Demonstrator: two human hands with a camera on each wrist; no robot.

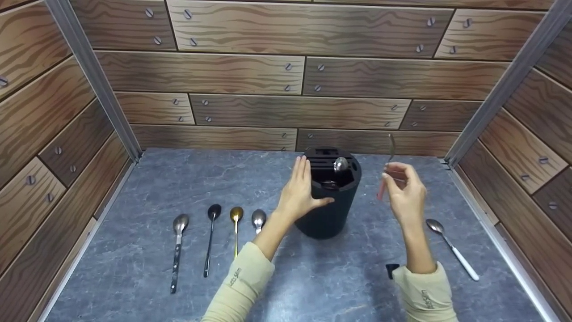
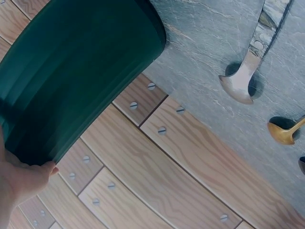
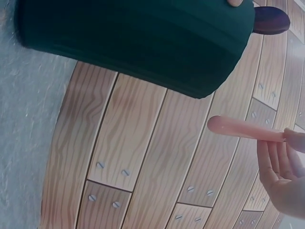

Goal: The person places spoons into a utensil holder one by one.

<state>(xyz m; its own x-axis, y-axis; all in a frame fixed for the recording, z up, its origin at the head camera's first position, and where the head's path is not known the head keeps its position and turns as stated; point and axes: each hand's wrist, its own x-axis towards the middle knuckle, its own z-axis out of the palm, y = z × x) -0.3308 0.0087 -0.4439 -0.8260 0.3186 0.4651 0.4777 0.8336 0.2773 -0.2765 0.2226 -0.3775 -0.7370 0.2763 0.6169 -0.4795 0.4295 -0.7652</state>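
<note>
Loading the holder (image 1: pixel 324 219) appears to be the step in hand. Nearest, on the table (image 1: pixel 134 241), lie 5 spoons. Left, in order: patterned spoon (image 1: pixel 177 250), black spoon (image 1: pixel 210 241), gold spoon (image 1: pixel 236 230), silver spoon (image 1: pixel 258 219). Right: white spoon (image 1: pixel 453 248).

Left hand (image 1: pixel 298 194): fingers straight, laid against the holder's side, thumb extended across its front; no grasp closed. Right hand (image 1: pixel 407 194): pinching the pink utensil (image 1: pixel 381 188), handle end down, to the right of the holder and apart from it. Its upper end shows edge-on; type cannot be told.

The holder stands upright; 1 spoon head (image 1: pixel 340 164) shows at its top. Next move, as judged: carry the utensil left, align it above a free opening, lower handle first, release. Keep the left hand bracing. Beyond stands the wall (image 1: pixel 241 74).
</note>
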